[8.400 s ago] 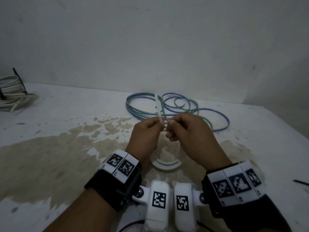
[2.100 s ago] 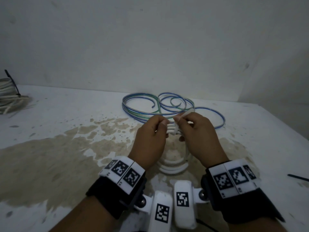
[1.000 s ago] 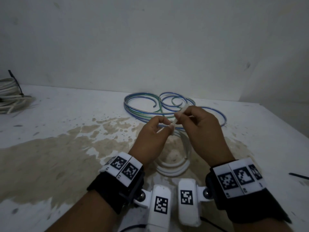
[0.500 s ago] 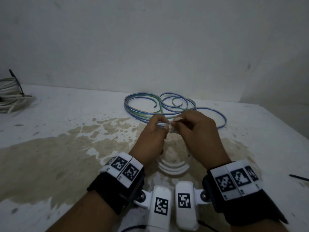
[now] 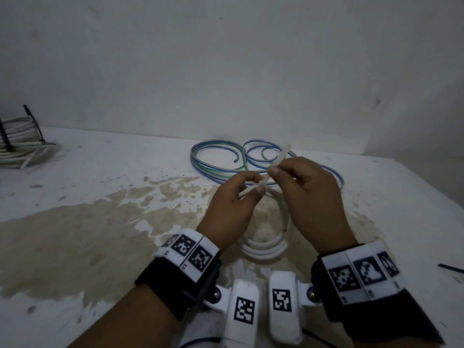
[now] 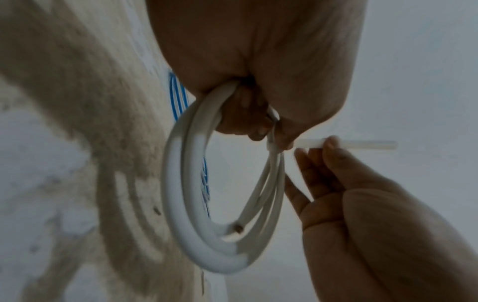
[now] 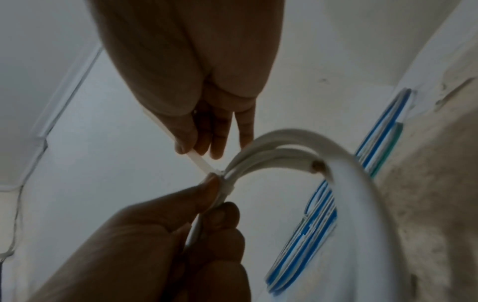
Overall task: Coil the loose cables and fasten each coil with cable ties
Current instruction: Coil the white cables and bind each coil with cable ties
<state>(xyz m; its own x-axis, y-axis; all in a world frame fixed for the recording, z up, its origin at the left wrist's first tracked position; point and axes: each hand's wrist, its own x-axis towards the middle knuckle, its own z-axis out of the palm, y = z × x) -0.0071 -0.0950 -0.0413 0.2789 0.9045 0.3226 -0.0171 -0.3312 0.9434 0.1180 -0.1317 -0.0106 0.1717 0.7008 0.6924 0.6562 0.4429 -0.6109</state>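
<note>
A small white cable coil (image 5: 263, 247) hangs above the table between both hands. A white cable tie (image 7: 225, 183) wraps its top strands. My left hand (image 5: 256, 185) pinches the coil right at the tie's head, thumb and forefinger curled on it. My right hand (image 5: 272, 172) pinches the tie's tail (image 5: 285, 153), which sticks up and away past the fingers. In the left wrist view the coil (image 6: 186, 204) dangles from the left fingers and the tail (image 6: 362, 145) runs to the right. Loose blue and green cables (image 5: 221, 162) lie behind the hands.
A tied white cable bundle (image 5: 17, 144) with black ties sits at the far left by the wall. A black cable tie (image 5: 449, 268) lies near the table's right edge. A brown stain (image 5: 88, 234) covers the white tabletop's left and middle.
My right hand has drawn the tie's tail up and to the right, so more tail shows past the fingers. The left hand keeps its pinch at the tie's head.
</note>
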